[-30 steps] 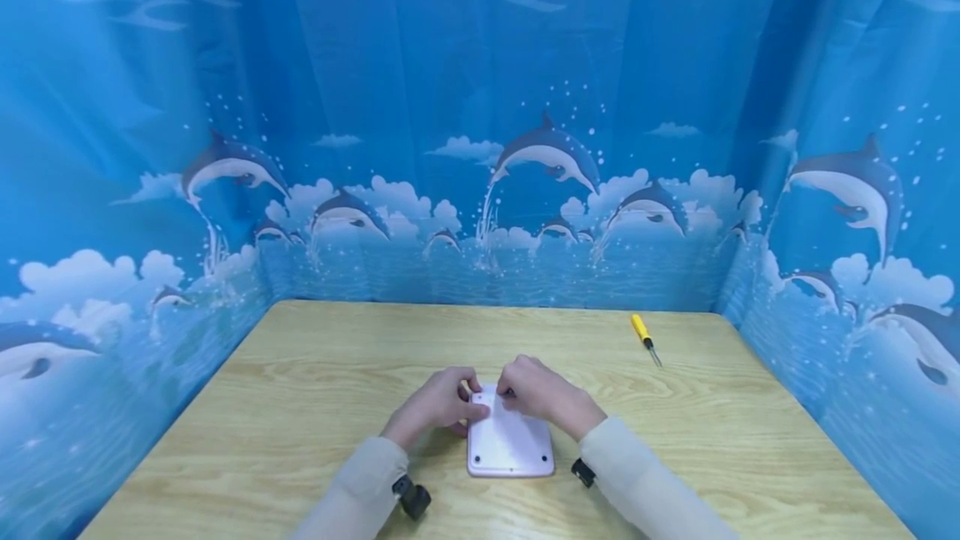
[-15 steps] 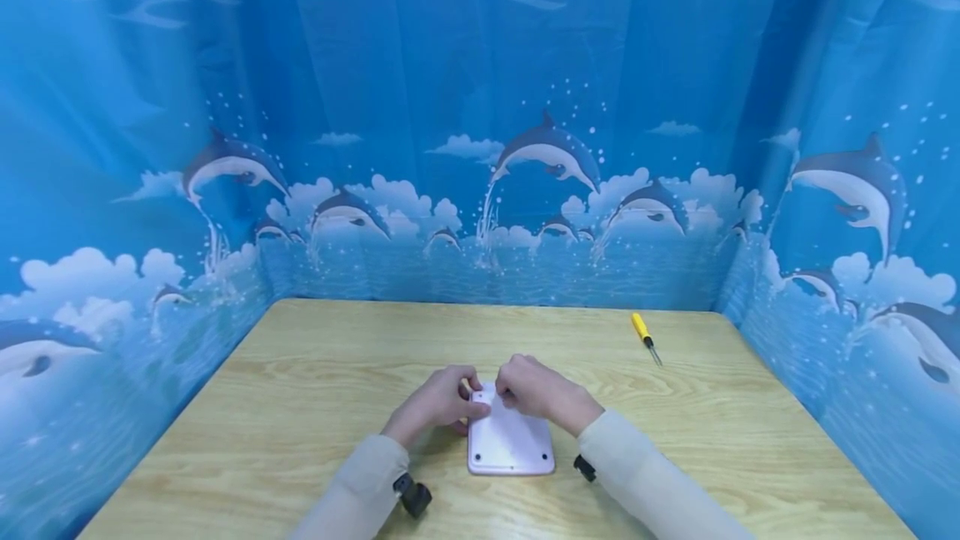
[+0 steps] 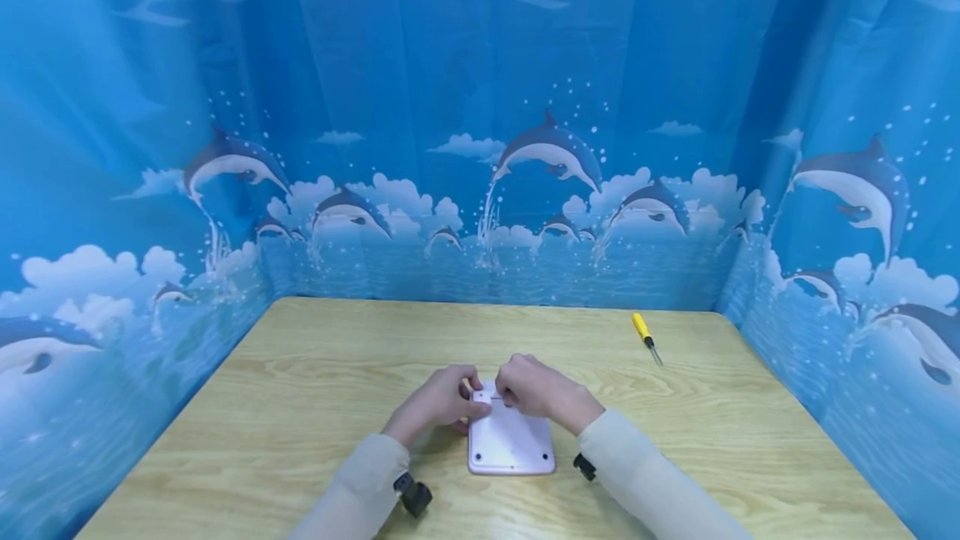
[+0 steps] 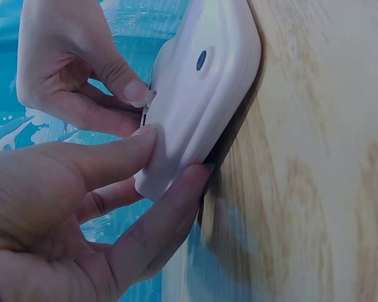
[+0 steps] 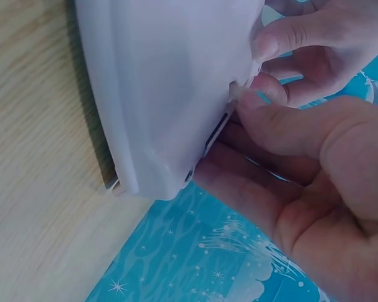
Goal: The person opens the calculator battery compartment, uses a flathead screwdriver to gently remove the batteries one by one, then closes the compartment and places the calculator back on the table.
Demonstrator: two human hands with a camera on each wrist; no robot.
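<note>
A flat, pale pink plastic device [image 3: 513, 444] lies on the table, its face with black rubber feet [image 4: 201, 60] turned up. Its exact kind is not visible. My left hand [image 3: 442, 398] grips the far left corner, thumb on top and a finger beneath the rim. At the far edge my right hand [image 3: 543, 394] pinches with thumb and curled fingers. In the right wrist view the right thumb tip presses by a dark narrow slot [image 5: 215, 133] in the device's edge. The fingers partly hide that edge.
A yellow-handled screwdriver [image 3: 643, 333] lies at the back right of the wooden table [image 3: 337, 348]. Blue curtains [image 3: 480, 107] with dolphins surround the table's back and sides. Black cameras are strapped at both wrists.
Both hands stay nearly where they were. A thin dark line now shows on the device beside my right fingers, where the surface looked plain before.
</note>
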